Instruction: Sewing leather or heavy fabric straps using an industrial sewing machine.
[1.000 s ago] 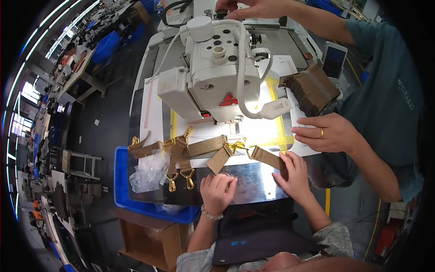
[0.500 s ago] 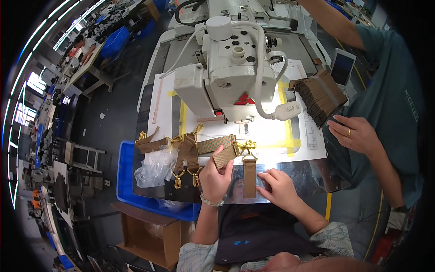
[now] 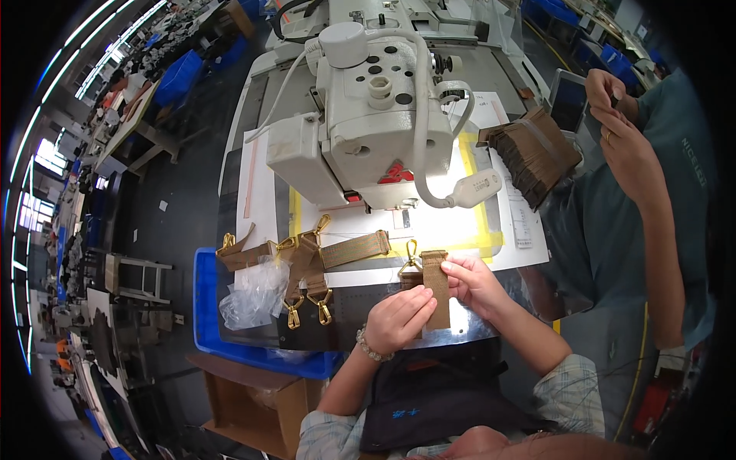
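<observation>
Over the metal plate at the machine's front, my two hands hold a short brown webbing strap [image 3: 437, 290] upright. My right hand [image 3: 477, 290] pinches its right edge near the upper end. Closed fingers of my left hand [image 3: 400, 316] press at its lower left side. Just behind lies a second brown strap [image 3: 411, 280], partly covered, with a gold snap hook [image 3: 412, 256] at its far end. To the left rest several brown straps [image 3: 308, 268] with gold hooks, one strap piece [image 3: 356, 249] pointing toward the needle area.
A white sewing machine head [image 3: 376, 130] stands ahead above taped white sheets [image 3: 491, 238]. Clear plastic bags [image 3: 257, 295] lie at left, over a blue bin [image 3: 205, 303]; a cardboard box [image 3: 249, 402] is below. At right are a strap bundle [image 3: 533, 153] and a co-worker's hands [image 3: 617, 123].
My left hand has moved right with the strap, and my right hand now grips it too. The co-worker's hands have come together, higher up at right.
</observation>
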`<state>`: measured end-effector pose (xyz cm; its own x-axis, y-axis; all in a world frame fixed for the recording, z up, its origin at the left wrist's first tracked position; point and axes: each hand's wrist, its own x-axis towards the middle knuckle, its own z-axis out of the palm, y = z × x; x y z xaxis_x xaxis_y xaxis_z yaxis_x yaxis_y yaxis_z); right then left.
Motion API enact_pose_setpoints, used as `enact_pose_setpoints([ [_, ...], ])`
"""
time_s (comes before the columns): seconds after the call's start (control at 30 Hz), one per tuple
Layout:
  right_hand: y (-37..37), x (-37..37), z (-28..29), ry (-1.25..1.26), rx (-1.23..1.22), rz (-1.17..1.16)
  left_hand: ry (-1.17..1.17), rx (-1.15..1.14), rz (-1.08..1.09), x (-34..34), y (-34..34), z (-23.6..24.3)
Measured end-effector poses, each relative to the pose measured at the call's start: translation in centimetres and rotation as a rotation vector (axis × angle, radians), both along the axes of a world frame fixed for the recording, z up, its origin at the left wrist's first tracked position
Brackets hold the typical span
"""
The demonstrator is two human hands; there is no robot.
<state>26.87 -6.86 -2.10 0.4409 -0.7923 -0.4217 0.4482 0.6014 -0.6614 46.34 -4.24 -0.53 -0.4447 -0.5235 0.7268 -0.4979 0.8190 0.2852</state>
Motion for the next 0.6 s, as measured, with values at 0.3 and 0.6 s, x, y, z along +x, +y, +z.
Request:
enact_pose_setpoints([
  [0.3, 0.6, -0.5, 0.7, 0.041, -0.007, 0.001, -0.039, 0.023, -0.039, -0.1, -0.4, 0.1],
  [0.6, 0.8, -0.9, 1.7, 0.129, -0.095, -0.015, 0.013, 0.108, -0.061, 0.0, -1.0, -0.1],
])
